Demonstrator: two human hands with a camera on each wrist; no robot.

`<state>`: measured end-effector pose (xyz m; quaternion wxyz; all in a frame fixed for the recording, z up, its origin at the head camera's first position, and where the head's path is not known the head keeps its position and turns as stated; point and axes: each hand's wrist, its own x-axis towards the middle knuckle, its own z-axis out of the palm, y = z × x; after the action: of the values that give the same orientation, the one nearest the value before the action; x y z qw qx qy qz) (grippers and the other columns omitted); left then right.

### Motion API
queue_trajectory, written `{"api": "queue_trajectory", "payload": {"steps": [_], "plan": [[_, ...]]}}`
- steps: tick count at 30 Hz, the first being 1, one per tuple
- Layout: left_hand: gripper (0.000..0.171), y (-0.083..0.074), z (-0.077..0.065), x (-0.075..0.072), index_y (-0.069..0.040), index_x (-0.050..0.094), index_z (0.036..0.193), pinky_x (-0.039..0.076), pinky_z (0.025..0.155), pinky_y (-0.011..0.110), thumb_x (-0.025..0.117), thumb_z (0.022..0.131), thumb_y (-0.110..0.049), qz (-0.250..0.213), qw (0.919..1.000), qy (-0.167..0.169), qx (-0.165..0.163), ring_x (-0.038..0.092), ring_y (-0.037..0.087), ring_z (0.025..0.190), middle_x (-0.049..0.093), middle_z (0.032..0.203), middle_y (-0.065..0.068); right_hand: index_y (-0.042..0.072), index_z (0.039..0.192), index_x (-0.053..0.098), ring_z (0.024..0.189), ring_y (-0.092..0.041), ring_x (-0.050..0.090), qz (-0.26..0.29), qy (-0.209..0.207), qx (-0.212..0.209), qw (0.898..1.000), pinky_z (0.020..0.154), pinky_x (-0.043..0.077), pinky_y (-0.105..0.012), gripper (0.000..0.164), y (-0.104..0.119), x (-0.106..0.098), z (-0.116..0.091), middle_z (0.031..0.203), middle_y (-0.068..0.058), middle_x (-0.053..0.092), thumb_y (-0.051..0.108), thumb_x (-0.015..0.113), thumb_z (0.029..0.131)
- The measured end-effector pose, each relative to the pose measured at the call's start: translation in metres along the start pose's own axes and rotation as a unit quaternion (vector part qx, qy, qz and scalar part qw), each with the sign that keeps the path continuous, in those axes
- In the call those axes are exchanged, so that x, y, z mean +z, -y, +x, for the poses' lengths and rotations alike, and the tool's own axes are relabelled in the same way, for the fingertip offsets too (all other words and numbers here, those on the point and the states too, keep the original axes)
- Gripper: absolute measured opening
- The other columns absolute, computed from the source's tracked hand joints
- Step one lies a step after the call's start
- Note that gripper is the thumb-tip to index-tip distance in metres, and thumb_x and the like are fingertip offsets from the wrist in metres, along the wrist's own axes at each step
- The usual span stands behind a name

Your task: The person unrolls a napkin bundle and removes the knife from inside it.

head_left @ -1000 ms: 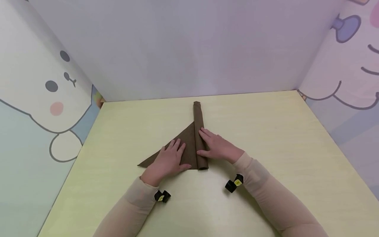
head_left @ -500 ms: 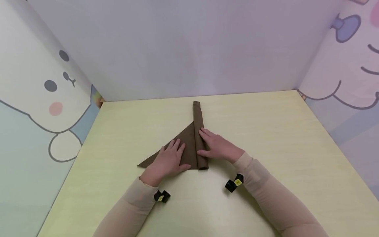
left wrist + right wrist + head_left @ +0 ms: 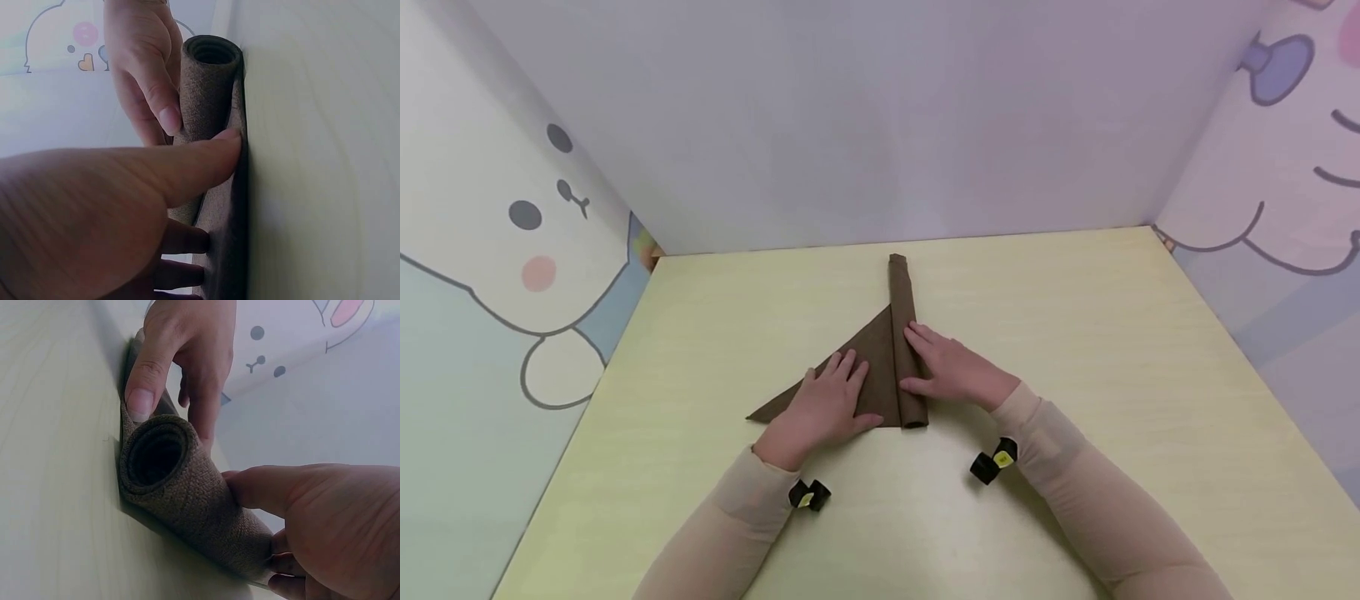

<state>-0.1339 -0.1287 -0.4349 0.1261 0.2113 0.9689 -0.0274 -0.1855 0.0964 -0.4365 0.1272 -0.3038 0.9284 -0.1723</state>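
Observation:
A brown cloth [image 3: 878, 360] lies on the table, its left part a flat triangle and its right part a roll [image 3: 900, 287] running away from me. In the right wrist view the hollow end of the roll [image 3: 194, 506] shows several layers. My left hand [image 3: 823, 404] rests on the flat part with its fingers spread, the thumb near the front edge beside the roll. Against the right side of the roll lies my right hand [image 3: 958, 371], thumb and fingertips touching the upper surface and fingers fairly straight. The roll's underside is hidden.
The pale wooden table [image 3: 1075, 317] meets a plain lilac wall [image 3: 880, 125] behind the cloth. Cartoon-printed panels [image 3: 482, 250] stand on both sides. A small black device [image 3: 810, 496] sits at the left wrist, and another black device [image 3: 992, 462] at the right.

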Motion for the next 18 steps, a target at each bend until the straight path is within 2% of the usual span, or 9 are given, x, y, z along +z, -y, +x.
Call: {"api": "queue_trajectory", "payload": {"steps": [9, 18], "plan": [[0.09, -0.0007, 0.0011, 0.0018, -0.009, 0.03, 0.152, 0.028, 0.104, 0.061, 0.048, 0.088, -0.069, 0.008, 0.9999, 0.008, -0.004, 0.02, 0.032, 0.144, 0.021, 0.157, 0.015, -0.003, 0.151, 0.02, 0.142, -0.033, 0.023, 0.007, 0.007, -0.002, 1.0, 0.11, 0.027, -0.048, 0.086, -0.0022, -0.0034, -0.0038, 0.157, -0.02, 0.018, 0.045, 0.06, 0.093], [0.09, -0.0003, 0.0019, 0.0018, -0.009, 0.03, 0.152, 0.027, 0.103, 0.063, 0.049, 0.087, -0.069, 0.01, 0.9999, 0.006, -0.008, 0.021, 0.032, 0.144, 0.021, 0.157, 0.015, -0.003, 0.151, 0.022, 0.142, -0.033, 0.023, -0.006, 0.007, 0.001, 1.0, 0.109, 0.027, -0.051, 0.086, -0.0042, -0.0068, -0.006, 0.156, -0.02, 0.02, 0.046, 0.06, 0.093]]}}
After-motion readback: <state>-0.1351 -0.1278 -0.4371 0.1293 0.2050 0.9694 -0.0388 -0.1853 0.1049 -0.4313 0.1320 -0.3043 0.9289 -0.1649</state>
